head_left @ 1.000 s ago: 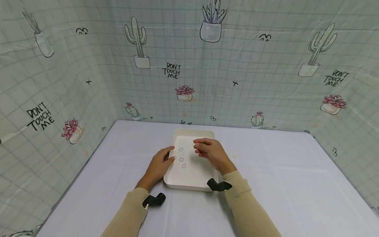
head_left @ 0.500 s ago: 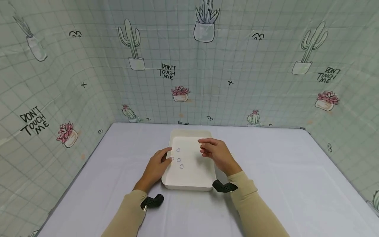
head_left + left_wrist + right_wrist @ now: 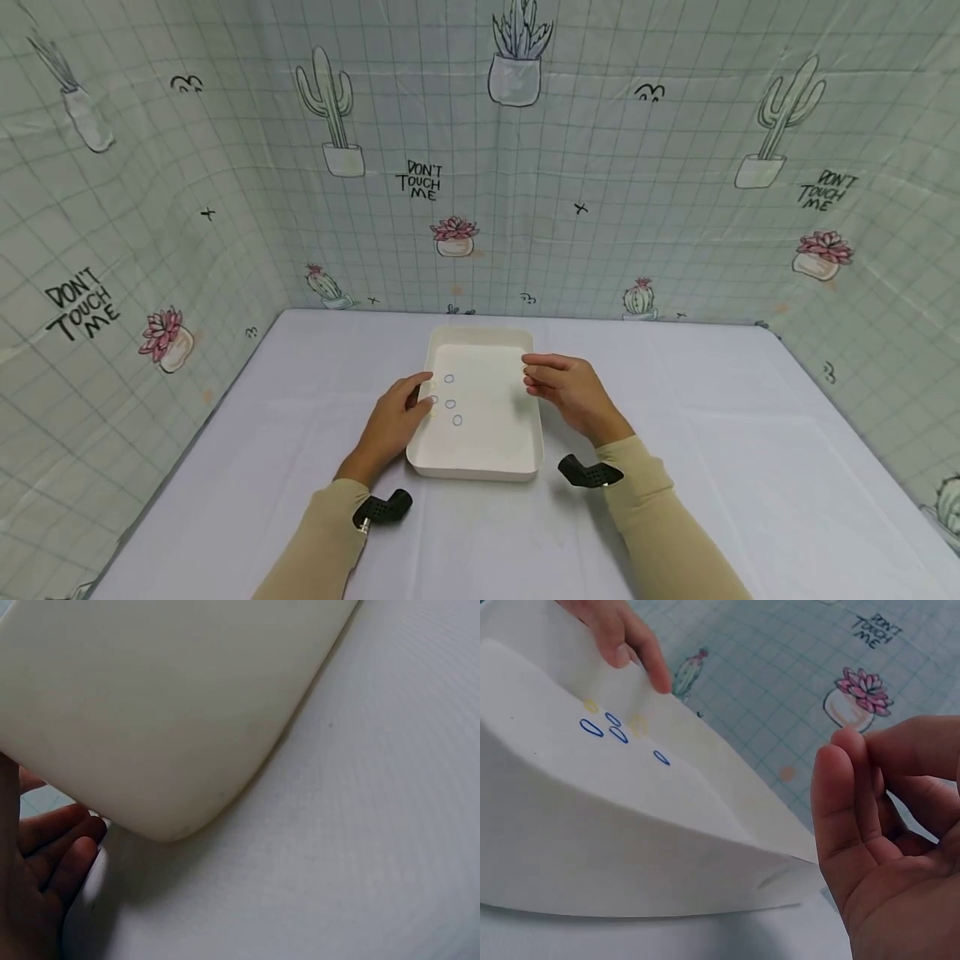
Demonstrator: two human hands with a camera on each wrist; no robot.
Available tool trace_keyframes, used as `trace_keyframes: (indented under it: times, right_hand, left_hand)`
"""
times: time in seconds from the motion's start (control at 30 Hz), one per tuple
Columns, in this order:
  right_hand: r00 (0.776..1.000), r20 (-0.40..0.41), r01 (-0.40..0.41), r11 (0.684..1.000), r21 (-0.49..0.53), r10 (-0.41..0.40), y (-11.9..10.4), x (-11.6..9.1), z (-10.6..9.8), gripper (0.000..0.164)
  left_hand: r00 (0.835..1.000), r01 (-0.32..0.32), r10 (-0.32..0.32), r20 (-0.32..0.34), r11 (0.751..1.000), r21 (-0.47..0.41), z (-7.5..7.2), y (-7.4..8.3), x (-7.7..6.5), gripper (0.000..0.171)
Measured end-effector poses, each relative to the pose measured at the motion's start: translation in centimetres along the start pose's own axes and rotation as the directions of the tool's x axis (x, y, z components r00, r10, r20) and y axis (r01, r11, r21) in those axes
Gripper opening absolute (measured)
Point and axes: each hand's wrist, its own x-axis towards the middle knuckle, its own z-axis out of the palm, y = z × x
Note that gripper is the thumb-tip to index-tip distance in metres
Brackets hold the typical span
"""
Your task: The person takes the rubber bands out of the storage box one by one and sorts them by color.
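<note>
Tray (image 3: pixel 495 442), one, white, shallow, between the hands, its floor extending rightward from the left grip.
Rings, inside the tray, just beside the left grip: four blue rings (image 3: pixel 661 757), two yellow rings (image 3: pixel 591 706), fainter, among them.
Left hand (image 3: pixel 393 421): thumb and forefinger apart, resting on the rim; no tight clamp visible.
Right hand (image 3: pixel 573 392): raised by the opposite rim; fingertips drawn close together. Nothing shows between them; whether a small thing is pinched, cannot tell.
Step in hand, by judgement: handling of the rings, left hand steadying the tray, right hand at the tray's edge.
Next move, by judgement: calls for a steady left hand, so the rings lie undisturbed, and for the right fingertips to clear the rim without knocking it.
Table (image 3: pixel 675 467): white cloth, lightly creased, beneath the tray and well out to either side of the grips.
Backdrop (image 3: pixel 510 267): pale checked cloth beyond the grips and around both sides; printed potted cacti and succulents, lettering "DON'T TOUCH ME".
Sleeves (image 3: pixel 318 533), beige, behind each hand; one black wrist camera (image 3: pixel 382 507) per wrist.
</note>
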Motion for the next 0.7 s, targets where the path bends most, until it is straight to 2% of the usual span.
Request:
trace_keyframes:
  times: [0.27,0.4,0.7]
  right_hand:
    - [0.999,-0.014,-0.037,0.999,-0.004,0.037,0.3,-0.5,-0.6,0.043]
    - [0.999,-0.031,-0.016,1.0,-0.013,0.016,0.1,-0.8,-1.0,0.041]
    - [0.999,-0.033,-0.005,1.0,-0.029,0.004,0.0,-0.8,-2.1,0.041]
  left_hand:
    - [0.999,0.032,-0.032,0.014,0.999,0.004,0.0,-0.4,-0.5,0.047]
    - [1.0,0.013,-0.013,0.007,1.0,0.0,0.0,-0.2,-0.2,0.048]
    - [1.0,0.02,-0.02,0.009,1.0,-0.002,-0.1,0.0,0.0,0.048]
